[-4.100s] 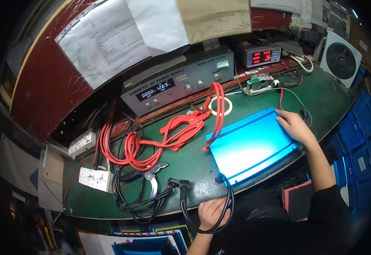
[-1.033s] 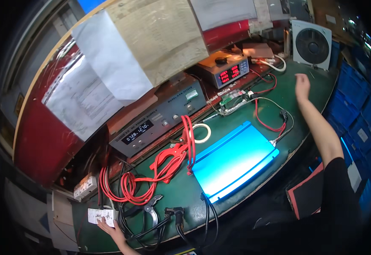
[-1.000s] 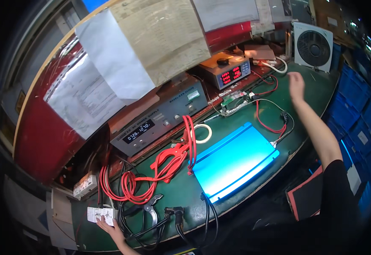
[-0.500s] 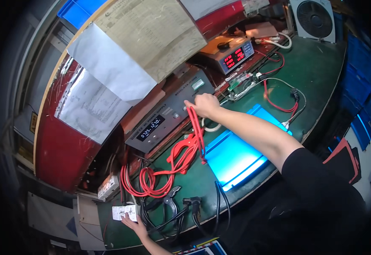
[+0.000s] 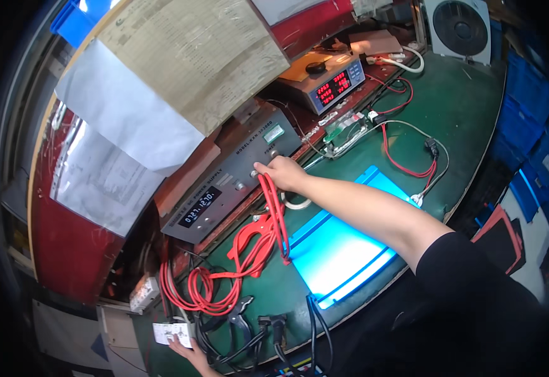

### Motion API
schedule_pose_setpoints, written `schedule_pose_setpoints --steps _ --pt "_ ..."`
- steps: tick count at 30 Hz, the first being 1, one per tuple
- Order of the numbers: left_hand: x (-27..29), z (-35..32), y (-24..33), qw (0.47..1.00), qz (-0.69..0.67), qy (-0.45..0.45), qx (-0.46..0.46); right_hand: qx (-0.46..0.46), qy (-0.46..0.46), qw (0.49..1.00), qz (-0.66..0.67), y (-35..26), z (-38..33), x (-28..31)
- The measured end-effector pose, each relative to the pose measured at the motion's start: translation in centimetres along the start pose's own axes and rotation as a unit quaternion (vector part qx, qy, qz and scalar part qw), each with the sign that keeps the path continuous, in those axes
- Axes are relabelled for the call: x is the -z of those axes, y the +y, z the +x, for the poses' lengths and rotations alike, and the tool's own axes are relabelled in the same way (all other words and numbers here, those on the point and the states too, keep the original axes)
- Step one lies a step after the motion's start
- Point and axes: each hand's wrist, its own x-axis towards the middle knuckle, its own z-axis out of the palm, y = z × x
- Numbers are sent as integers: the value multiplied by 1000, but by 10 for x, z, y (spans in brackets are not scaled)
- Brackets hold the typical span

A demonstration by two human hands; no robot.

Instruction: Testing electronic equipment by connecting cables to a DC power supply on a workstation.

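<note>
My right hand point(image 5: 282, 173) is at the front panel of a grey power supply point(image 5: 227, 179), its fingers closed on a doubled red cable point(image 5: 276, 210) that hangs down from them. The thumb side is close to a small knob point(image 5: 254, 173) on the panel; whether it touches is unclear. At the lower left, my left hand point(image 5: 191, 356) rests stretched fingers against a small white box point(image 5: 172, 333) with printed drawings. Beneath my right forearm lies a shiny blue metal case point(image 5: 343, 251), the red cable reaching its left corner.
Red cable coils point(image 5: 211, 292) and a black clamp point(image 5: 241, 311) lie left of the case, beside black plugs point(image 5: 273, 323). A meter point(image 5: 332, 88) with red digits stands farther back. A circuit board point(image 5: 343, 129) and a fan point(image 5: 460, 28) are at the right.
The whole view has shifted, so the bench sits lower and farther left. Digits on the power supply and meter differ. Both hands stay at the same things.
</note>
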Motion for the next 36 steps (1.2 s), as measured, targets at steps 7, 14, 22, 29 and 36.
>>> schedule_pose_setpoints --steps 7,14,22,29,36 --pt "3 3 9 1000 11 -10 23 4 108 987 -122 -12 8 -9" --pt "0 10 51 997 -51 -27 49 37 12 998 -47 34 27 1" --pt "16 0 51 998 -35 -17 56 42 -53 995 72 25 27 -10" --pt "17 3 49 998 -32 -20 47 43 -80 988 126 12 16 -13" --pt "14 3 50 998 -36 -17 47 45 -82 987 130 20 20 -12"
